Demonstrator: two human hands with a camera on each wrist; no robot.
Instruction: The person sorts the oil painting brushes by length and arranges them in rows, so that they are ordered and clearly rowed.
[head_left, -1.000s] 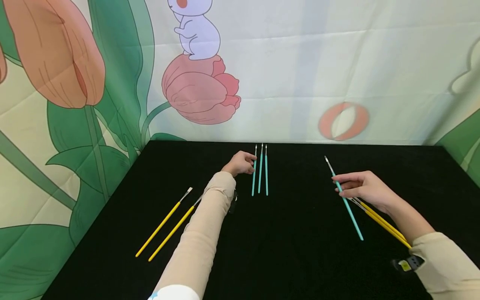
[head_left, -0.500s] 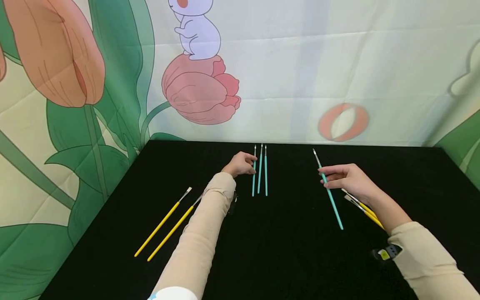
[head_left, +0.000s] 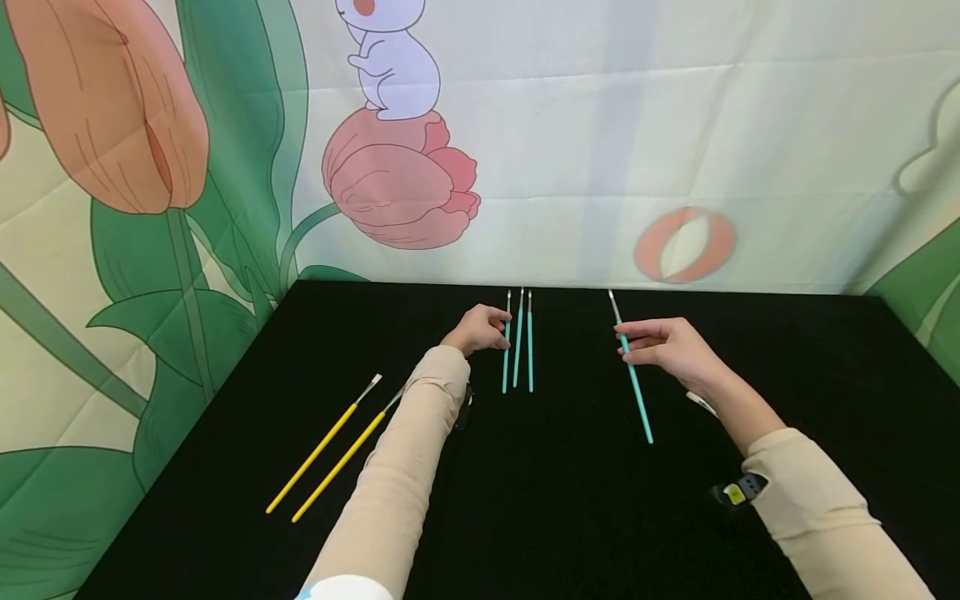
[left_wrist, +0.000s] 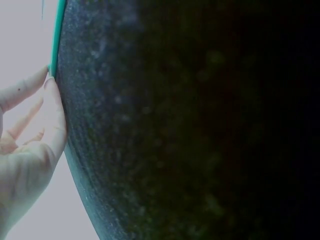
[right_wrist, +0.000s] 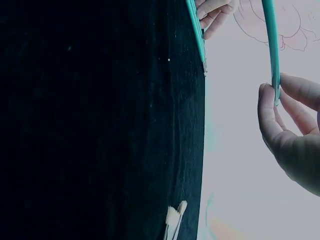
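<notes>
My left hand (head_left: 478,328) pinches the leftmost of three teal paintbrushes lying side by side on the black table, bristles pointing away. In the left wrist view its thumb and finger meet on that brush's teal handle (left_wrist: 57,35). Just right of it are the middle teal paintbrush (head_left: 517,350) and the right teal paintbrush (head_left: 530,354). My right hand (head_left: 678,350) holds another teal paintbrush (head_left: 639,396) between thumb and fingertips, to the right of the row, tip pointing away. In the right wrist view this brush (right_wrist: 272,45) appears raised over the table.
Two yellow paintbrushes (head_left: 315,457) lie slanted on the black table (head_left: 570,500) at left, one partly behind the left forearm. Pale bristle tips (head_left: 701,402) of other brushes show by the right wrist, their handles hidden. A printed cloth (head_left: 555,167) hangs behind the table.
My right hand has moved left and slightly away with its teal paintbrush, which now stands nearer upright in the view. Its arm now covers the yellow brushes' handles. The left hand stays put.
</notes>
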